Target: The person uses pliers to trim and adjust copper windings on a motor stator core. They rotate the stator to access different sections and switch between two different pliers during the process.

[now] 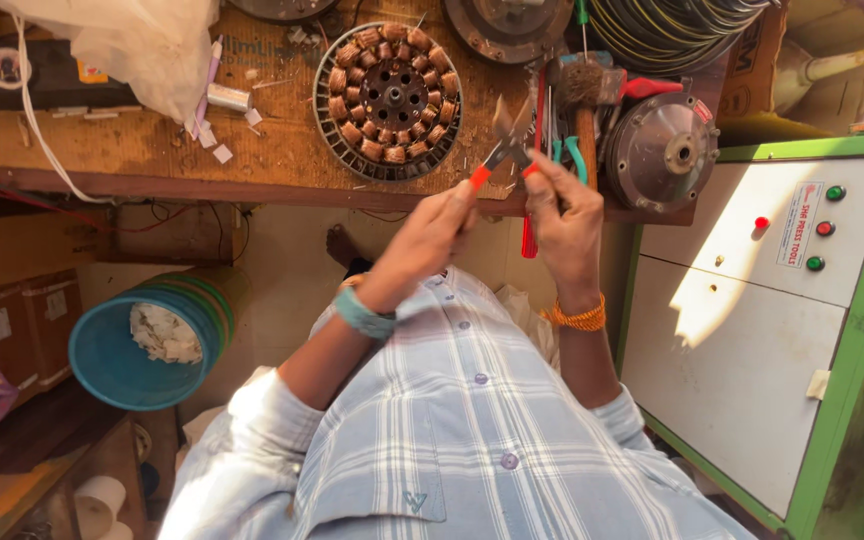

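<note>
Just below the round copper-wound motor stator [388, 88] on the wooden bench, left hand [432, 235] and right hand [564, 215] each clasp a handle of red-handled steel pliers [505, 152]. The tool looks stiff, light, best held by those sleeves.

bench: worn wooden workbench [152, 150] across the top, littered with scraps | right: green-framed cabinet [857, 330] with white panels and coloured buttons | left: blue bucket [117, 360] below the bench, cardboard boxes [12, 325] beside it | floor: pale tile [282, 260] | light: warm sunlight patch on the cabinet
</note>
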The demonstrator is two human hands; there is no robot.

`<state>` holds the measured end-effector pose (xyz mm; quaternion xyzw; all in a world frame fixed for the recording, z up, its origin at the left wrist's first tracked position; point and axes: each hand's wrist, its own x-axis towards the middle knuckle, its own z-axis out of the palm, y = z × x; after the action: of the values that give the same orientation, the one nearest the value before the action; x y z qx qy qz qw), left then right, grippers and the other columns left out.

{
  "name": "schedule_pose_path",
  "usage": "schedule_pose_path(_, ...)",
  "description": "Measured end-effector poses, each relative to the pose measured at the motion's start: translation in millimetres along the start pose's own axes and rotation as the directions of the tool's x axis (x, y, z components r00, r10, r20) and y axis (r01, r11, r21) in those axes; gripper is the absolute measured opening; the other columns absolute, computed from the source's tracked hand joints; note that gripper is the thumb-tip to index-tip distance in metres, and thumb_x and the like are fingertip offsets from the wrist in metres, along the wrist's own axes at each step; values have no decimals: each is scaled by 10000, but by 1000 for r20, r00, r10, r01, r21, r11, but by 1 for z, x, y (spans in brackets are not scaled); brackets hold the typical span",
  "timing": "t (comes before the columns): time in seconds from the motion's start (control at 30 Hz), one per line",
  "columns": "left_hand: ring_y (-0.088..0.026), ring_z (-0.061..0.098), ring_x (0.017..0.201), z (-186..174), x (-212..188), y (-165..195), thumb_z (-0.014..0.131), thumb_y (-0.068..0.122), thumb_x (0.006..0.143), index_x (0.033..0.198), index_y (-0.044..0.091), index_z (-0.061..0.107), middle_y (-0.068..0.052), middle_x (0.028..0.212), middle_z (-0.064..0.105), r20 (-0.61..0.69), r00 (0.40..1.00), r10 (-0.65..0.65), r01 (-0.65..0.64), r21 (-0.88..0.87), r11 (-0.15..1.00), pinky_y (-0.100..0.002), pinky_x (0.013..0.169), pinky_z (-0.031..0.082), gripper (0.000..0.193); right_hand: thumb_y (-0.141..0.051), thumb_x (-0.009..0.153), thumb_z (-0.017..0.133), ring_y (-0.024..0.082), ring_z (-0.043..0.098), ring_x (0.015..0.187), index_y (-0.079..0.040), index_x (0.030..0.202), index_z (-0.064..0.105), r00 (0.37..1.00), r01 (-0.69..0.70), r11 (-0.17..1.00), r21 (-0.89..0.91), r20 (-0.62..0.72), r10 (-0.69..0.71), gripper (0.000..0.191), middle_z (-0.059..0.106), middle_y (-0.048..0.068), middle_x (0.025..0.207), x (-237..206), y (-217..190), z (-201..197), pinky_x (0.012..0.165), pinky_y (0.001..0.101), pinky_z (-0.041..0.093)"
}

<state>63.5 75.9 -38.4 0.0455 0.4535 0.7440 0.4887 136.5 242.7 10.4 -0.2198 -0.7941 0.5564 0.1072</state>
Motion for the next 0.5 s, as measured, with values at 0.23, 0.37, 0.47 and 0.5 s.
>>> schedule_pose_path(0.23, -171, 643, 598, -30, -54, 64, 670, 385, 966, 1016, 74, 703, -57, 735, 680, -267, 876, 402, 98, 914, 393, -344, 531, 457, 317, -210, 1015, 635, -1, 375, 538, 2, 1329, 672, 907, -407, 871, 276, 234, 349, 381, 475, -84, 680, -24, 12, 23, 446, 190, 281)
schedule_pose_path(0.37, -233, 683, 750, -51, -64, 92, 686, 237, 1051, 1091, 4, 657, -101, 894, 686, -162, 774, 612, -215, 842, 495, -361, 671, 539, 238, -189, 1039, 620, -5, 369, 557, 21, 1324, 682, 890, -427, 850, 309, 310, 334, 359, 469, -81, 689, -32, 23, 34, 466, 184, 289)
schedule_pose_path(0.47, -231, 685, 927, -69, -52, 104, 721, 224, 1156, 1099, 15, 666, -101, 1017, 681, 69, 673, 736, -255, 956, 143, -375, 850, 552, 224, -191, 1032, 618, -1, 382, 547, 16, 1321, 677, 871, -467, 835, 290, 315, 377, 361, 484, -76, 688, -34, 30, 40, 453, 187, 291)
schedule_pose_path(0.5, -220, 689, 941, -71, -47, 106, 721, 221, 1149, 1117, 12, 665, -105, 1047, 678, 54, 679, 732, -267, 947, 178, -365, 842, 548, 218, -195, 1027, 616, 0, 388, 542, 9, 1322, 672, 865, -479, 832, 281, 312, 393, 363, 490, -76, 687, -33, 32, 42, 445, 188, 291)
